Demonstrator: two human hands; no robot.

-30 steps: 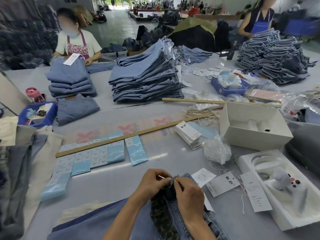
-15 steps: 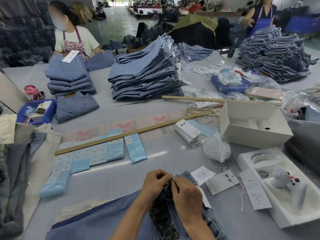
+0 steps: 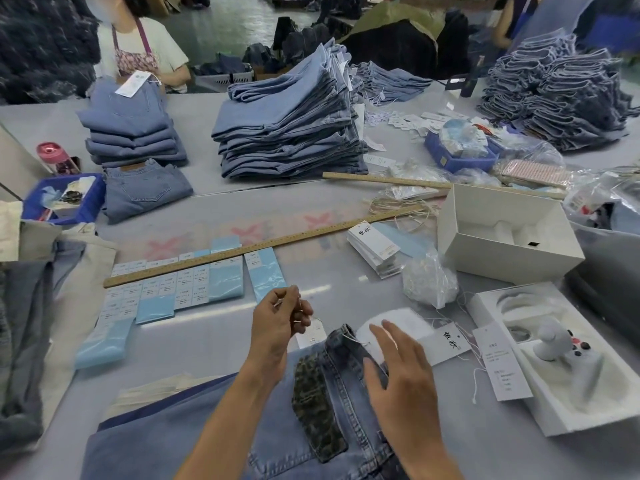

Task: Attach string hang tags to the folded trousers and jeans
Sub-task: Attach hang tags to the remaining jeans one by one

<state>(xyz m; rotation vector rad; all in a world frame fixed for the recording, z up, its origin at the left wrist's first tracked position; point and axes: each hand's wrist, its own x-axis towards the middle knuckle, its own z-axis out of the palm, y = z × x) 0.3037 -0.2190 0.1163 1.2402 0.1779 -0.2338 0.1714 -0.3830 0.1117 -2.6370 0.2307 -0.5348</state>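
Observation:
Folded blue jeans [image 3: 214, 434] with a camouflage patch [image 3: 315, 407] lie at the table's near edge. My left hand [image 3: 277, 323] is raised above the waistband and pinches a thin white string [image 3: 300, 308]. The string runs down to a belt loop [image 3: 341, 336]. My right hand [image 3: 398, 372] hovers over the waistband with fingers spread, holding nothing. White hang tags [image 3: 446, 344] lie just right of the jeans, one blurred white tag [image 3: 398, 323] beyond my right fingers.
A stack of hang tags [image 3: 374, 247], a bag of strings [image 3: 429, 282], two white boxes [image 3: 509, 233] and a long wooden ruler [image 3: 242, 252] lie ahead. Blue label packets [image 3: 194, 289] sit left. Tall jeans stacks [image 3: 291, 123] stand farther back. Another person works across the table.
Both hands were together at the belt loop. My left hand has pulled up and left with the string, and my right hand has let go and opened.

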